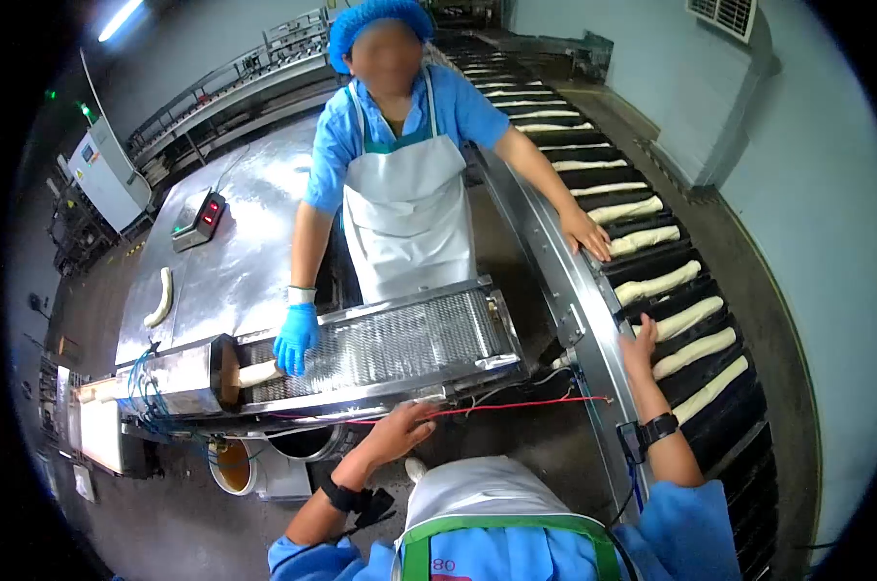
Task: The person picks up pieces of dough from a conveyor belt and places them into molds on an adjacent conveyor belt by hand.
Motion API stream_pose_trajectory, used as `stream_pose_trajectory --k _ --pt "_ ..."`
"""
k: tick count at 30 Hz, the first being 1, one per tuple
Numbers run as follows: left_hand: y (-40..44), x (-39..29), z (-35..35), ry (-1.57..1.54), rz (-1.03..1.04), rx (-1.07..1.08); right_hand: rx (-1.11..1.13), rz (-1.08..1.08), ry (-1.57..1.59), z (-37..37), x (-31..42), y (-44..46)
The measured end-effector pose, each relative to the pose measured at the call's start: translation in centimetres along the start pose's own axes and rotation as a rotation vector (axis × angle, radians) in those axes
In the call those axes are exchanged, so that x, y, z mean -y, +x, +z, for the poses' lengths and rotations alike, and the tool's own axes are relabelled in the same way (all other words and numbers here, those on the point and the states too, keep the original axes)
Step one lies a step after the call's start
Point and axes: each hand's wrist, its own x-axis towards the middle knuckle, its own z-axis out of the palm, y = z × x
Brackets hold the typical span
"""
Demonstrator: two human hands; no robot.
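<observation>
My left hand [400, 433] is held low beside the front edge of the mesh conveyor [390, 339], fingers apart and nothing in them. A red cord [516, 405] runs close by its fingertips. My right hand [638, 351] reaches over the metal rail of the tray line, its fingers loosely extended at the near end of a dough strip [688, 318]. Whether the fingertips press on that dough I cannot tell. More pale dough strips [711, 389] lie in the black grooved trays [738, 426] around it.
Across from me stands a co-worker, one gloved hand [297, 339] at a dough piece [259, 374] on the mesh belt, the other bare hand [585, 235] by the trays. A scale [198, 219] and a dough strip [160, 296] rest on the steel table [249, 208]. Buckets [233, 467] stand below.
</observation>
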Motion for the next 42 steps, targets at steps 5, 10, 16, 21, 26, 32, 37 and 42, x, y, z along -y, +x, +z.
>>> stream_pose_trajectory --k 5,10,16,21,26,32,37,42 --pt "-4.4 4.4 -2.6 0.060 -0.046 -0.145 0.271 -0.163 0.238 5.0 9.8 -3.3" --pt "-9.3 6.5 -7.1 0.142 -0.165 -0.421 0.717 -0.484 0.201 10.9 24.4 -9.6" --pt "-15.1 8.7 -9.5 0.175 -0.335 -0.540 0.963 -0.666 0.303 16.6 33.0 -15.4" --pt "-18.1 12.1 -9.1 0.122 -0.430 -0.595 1.055 -0.843 0.315 22.5 35.0 -18.6" --pt "-20.0 13.6 -9.1 -0.029 -0.489 -0.625 1.154 -1.019 0.228 27.3 37.1 -22.2" --pt "-20.9 14.8 -9.8 -0.135 -0.555 -0.764 1.325 -0.999 0.050 32.3 38.9 -25.8" --pt "-22.6 14.6 -9.3 -0.224 -0.563 -0.878 1.389 -1.032 -0.083 34.7 39.2 -27.2" --pt "-24.2 14.7 -8.2 -0.328 -0.639 -0.885 1.393 -1.042 -0.161 36.9 39.4 -27.7"
